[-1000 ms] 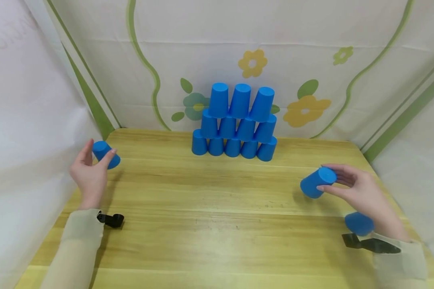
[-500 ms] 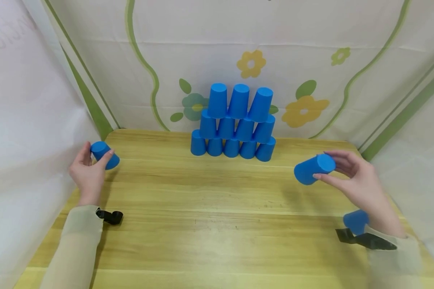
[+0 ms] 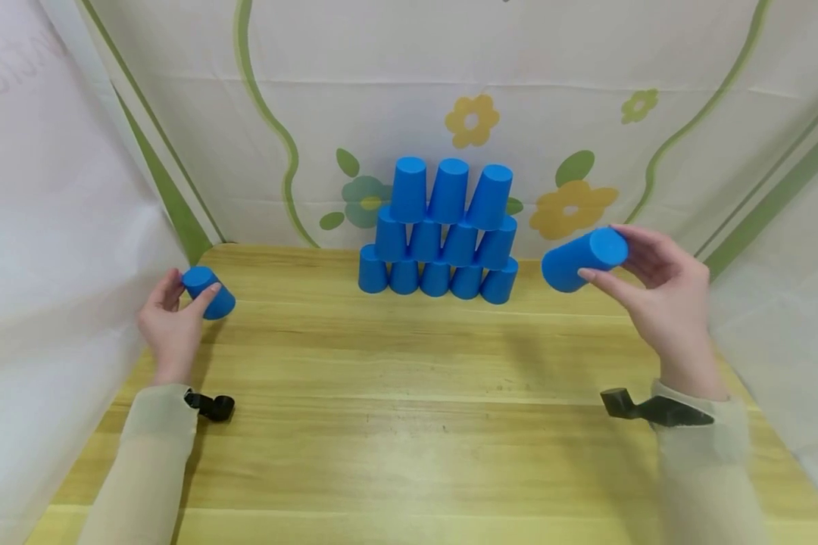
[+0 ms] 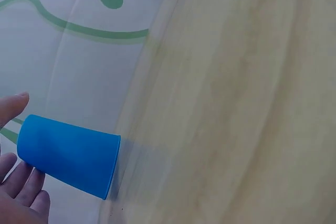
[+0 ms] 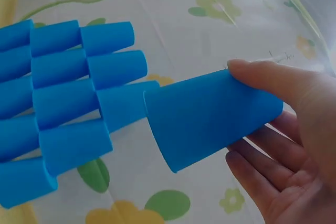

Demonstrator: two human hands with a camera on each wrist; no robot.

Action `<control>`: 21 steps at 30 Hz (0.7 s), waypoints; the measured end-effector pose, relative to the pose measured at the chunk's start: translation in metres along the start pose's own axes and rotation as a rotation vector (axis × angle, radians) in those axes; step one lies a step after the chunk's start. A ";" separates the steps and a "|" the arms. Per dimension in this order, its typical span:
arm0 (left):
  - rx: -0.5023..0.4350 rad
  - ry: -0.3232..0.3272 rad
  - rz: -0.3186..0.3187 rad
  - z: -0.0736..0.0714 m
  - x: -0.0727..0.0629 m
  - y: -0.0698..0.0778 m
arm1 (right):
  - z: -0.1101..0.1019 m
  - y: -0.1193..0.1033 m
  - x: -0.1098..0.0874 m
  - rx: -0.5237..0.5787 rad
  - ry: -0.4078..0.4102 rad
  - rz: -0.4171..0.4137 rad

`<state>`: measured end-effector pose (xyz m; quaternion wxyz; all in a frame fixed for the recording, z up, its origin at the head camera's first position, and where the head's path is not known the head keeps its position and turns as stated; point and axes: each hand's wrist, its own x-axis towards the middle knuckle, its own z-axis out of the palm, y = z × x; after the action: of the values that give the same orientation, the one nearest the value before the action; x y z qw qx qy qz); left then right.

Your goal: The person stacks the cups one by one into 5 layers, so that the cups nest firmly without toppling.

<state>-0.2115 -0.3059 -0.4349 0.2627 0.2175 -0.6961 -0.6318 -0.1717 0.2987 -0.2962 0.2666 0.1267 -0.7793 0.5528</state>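
Note:
A pyramid of upside-down blue cups (image 3: 435,242) stands at the back of the table, three in its top row and several in each row below. On the right, my right hand (image 3: 675,295) grips a blue cup (image 3: 572,261) near its base, thumb on one side and fingers on the other. This cup is raised and tilted, its mouth toward the stack. At the far left, my left hand (image 3: 173,325) holds another blue cup (image 4: 68,156) by its base end, mouth down and tilted. Whether its rim touches the table, I cannot tell.
The wooden table (image 3: 395,424) lies between my arms. White cloth with printed flowers (image 3: 473,121) hangs close behind the stack, and more white cloth (image 3: 61,250) flanks the left edge. Black straps with small cameras (image 3: 211,406) sit on my wrists.
My right hand has lifted its cup up and inward, toward the stack's upper rows. The cup by my right wrist is now out of sight. My left hand has shifted slightly right.

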 end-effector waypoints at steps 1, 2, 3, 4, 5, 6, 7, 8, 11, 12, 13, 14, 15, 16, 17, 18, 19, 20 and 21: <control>0.000 -0.003 -0.009 0.000 0.001 0.000 | 0.003 -0.001 0.003 0.046 0.007 -0.005; 0.002 -0.005 -0.019 0.001 0.002 -0.001 | 0.005 -0.002 0.006 0.098 0.014 -0.007; 0.003 -0.007 -0.028 0.001 0.002 -0.001 | 0.008 -0.003 0.008 0.148 0.019 -0.007; 0.015 -0.008 -0.036 0.002 0.003 -0.001 | 0.011 -0.004 0.011 0.178 0.023 -0.008; 0.027 -0.011 -0.046 0.003 0.004 -0.001 | 0.014 -0.005 0.014 0.192 0.027 -0.008; 0.045 -0.015 -0.053 0.003 0.004 -0.002 | 0.017 -0.006 0.017 0.209 0.031 -0.006; 0.063 -0.017 -0.058 0.004 0.005 -0.002 | 0.021 -0.006 0.020 0.220 0.035 -0.003; 0.079 -0.021 -0.063 0.004 0.005 -0.002 | 0.024 -0.007 0.023 0.229 0.039 0.000; 0.123 -0.034 -0.071 0.005 0.007 -0.004 | 0.036 -0.007 0.032 0.235 0.031 -0.002; 0.130 -0.037 -0.074 0.006 0.008 -0.004 | 0.040 -0.006 0.034 0.227 0.023 -0.004; 0.136 -0.038 -0.079 0.006 0.009 -0.005 | 0.043 -0.006 0.037 0.213 0.015 -0.008; 0.138 -0.038 -0.084 0.006 0.009 -0.005 | 0.047 -0.005 0.039 0.195 0.005 -0.012; 0.137 -0.036 -0.090 0.007 0.010 -0.006 | 0.050 -0.004 0.041 0.176 -0.005 -0.015; 0.138 -0.032 -0.097 0.007 0.011 -0.006 | 0.053 -0.004 0.043 0.154 -0.011 -0.018; 0.132 -0.030 -0.106 0.007 0.012 -0.007 | 0.055 -0.004 0.045 0.137 -0.015 -0.019; 0.135 -0.027 -0.114 0.007 0.013 -0.007 | 0.057 -0.004 0.047 0.125 -0.014 -0.016; 0.136 -0.024 -0.120 0.007 0.013 -0.008 | 0.059 -0.005 0.049 0.125 -0.010 -0.014; 0.138 -0.023 -0.126 0.007 0.014 -0.008 | 0.061 -0.005 0.051 0.129 -0.006 -0.014; 0.144 -0.022 -0.130 0.007 0.014 -0.009 | 0.062 -0.006 0.054 0.137 -0.003 -0.016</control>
<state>-0.2272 -0.3104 -0.4427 0.1971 0.2737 -0.7267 -0.5984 -0.2301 0.2440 -0.2767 0.2608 0.1516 -0.7389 0.6025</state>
